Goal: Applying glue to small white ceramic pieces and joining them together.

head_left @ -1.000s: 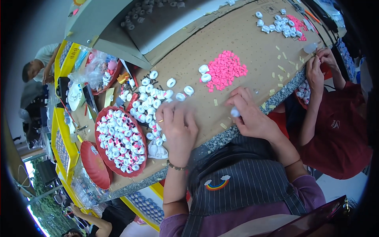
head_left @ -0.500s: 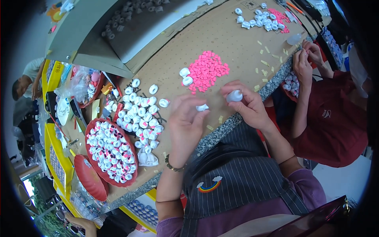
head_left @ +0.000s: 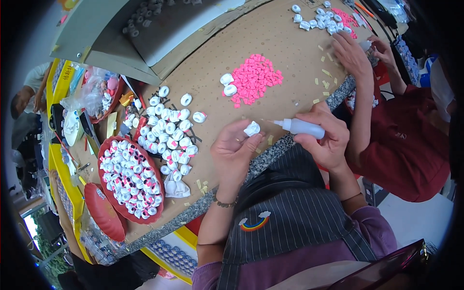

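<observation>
A: Head view. Any change in half a second?

B: Swung the bottle (head_left: 307, 129) from nearly end-on to sideways in right hand (head_left: 331, 133); now aiming the nozzle (head_left: 278, 123) left, at the white piece (head_left: 252, 128).

A: Fingers?

B: Pinched narrow on the piece in left hand (head_left: 233, 151), wrapped round the bottle in right.

A: Touching, nozzle to piece?

B: Close beside; can't confirm contact, too small.

A: Location of piece?

B: Held above the surface (head_left: 290, 58), toward its near edge. Between the loose white heap (head_left: 169, 133) and the bottle, nearer than the pink pile (head_left: 256, 79).

A: Meaning for the work?

B: Probably past pickup, into the bottle step for this piece. No pink bit visible on it.
</observation>
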Action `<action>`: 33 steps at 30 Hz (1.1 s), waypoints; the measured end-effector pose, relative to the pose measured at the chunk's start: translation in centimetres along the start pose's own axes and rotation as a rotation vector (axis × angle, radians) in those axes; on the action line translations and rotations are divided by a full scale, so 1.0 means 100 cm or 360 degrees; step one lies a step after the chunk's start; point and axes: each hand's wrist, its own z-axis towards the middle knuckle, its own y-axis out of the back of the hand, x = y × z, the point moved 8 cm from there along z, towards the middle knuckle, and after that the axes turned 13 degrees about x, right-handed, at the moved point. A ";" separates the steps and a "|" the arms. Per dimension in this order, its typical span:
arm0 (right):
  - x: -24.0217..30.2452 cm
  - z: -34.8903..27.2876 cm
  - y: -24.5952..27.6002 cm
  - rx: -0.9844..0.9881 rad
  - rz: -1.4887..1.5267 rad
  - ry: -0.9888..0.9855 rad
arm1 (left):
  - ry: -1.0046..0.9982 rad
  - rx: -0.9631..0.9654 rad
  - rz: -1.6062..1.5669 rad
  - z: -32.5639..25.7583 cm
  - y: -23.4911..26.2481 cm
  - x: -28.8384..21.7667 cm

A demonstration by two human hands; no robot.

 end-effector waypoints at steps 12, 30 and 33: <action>0.013 0.003 -0.004 -0.0051 -0.0070 0.0242 | -0.0040 -0.0032 0.0071 0.001 0.001 -0.002; 0.014 0.000 -0.006 -0.0060 -0.0122 0.0278 | -0.0054 -0.0005 0.0177 0.002 -0.001 -0.004; 0.015 0.000 -0.007 -0.0065 -0.0126 0.0296 | -0.0040 -0.0011 0.0204 0.001 0.000 -0.004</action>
